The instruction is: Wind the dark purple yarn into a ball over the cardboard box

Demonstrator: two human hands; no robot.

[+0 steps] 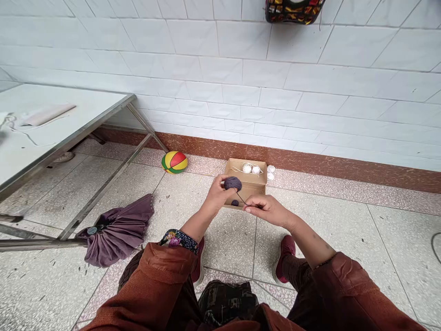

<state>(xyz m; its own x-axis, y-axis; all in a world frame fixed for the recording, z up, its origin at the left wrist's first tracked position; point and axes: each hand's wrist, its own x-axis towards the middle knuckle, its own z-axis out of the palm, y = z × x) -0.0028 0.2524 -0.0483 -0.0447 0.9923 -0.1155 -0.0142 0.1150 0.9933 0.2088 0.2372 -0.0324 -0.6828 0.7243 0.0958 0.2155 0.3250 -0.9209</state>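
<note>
A ball of dark purple yarn [233,183] sits in the fingers of my left hand [217,193]. From it a taut strand of yarn [241,198] runs down to my right hand [267,209], whose thumb and fingers pinch it. Both hands are above an open cardboard box [253,189] with two compartments. In its far compartment lie white yarn balls [247,168] with loose strands. A smaller dark yarn ball [234,202] rests in the near compartment, partly covered by my hands from this angle.
White balls [271,172] lie on the floor right of the box. A striped toy ball [174,162] is near the wall. At left stands a metal-framed table [86,124], with a purple cloth bag [119,230] beside its leg. A patterned bag [294,14] hangs on the wall.
</note>
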